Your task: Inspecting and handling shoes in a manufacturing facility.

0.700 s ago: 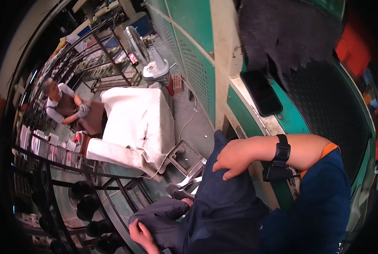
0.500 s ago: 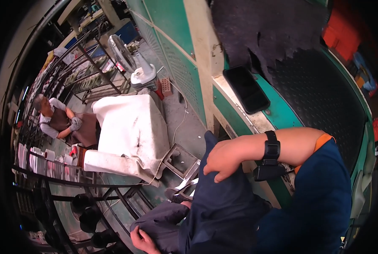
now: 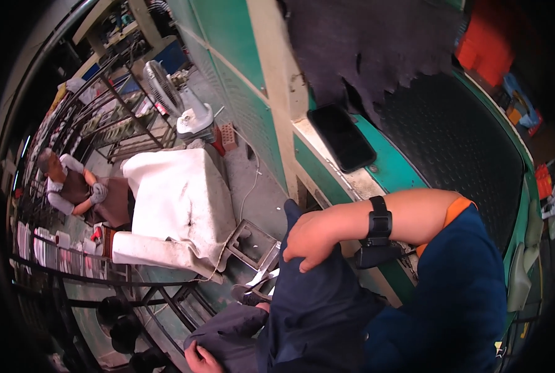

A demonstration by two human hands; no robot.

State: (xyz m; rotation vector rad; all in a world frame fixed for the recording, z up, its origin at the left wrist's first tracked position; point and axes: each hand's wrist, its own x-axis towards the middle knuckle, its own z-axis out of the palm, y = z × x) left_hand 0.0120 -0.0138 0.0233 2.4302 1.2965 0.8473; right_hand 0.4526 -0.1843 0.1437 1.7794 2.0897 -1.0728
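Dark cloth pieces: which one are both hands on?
The navy cloth low in the view: right hand grips its top, left hand its lower end. The ragged black piece lies untouched on the green machine.

Right hand (image 3: 311,239) fingers curled, forearm crossing body; left hand (image 3: 199,359) low, fingers gripping.
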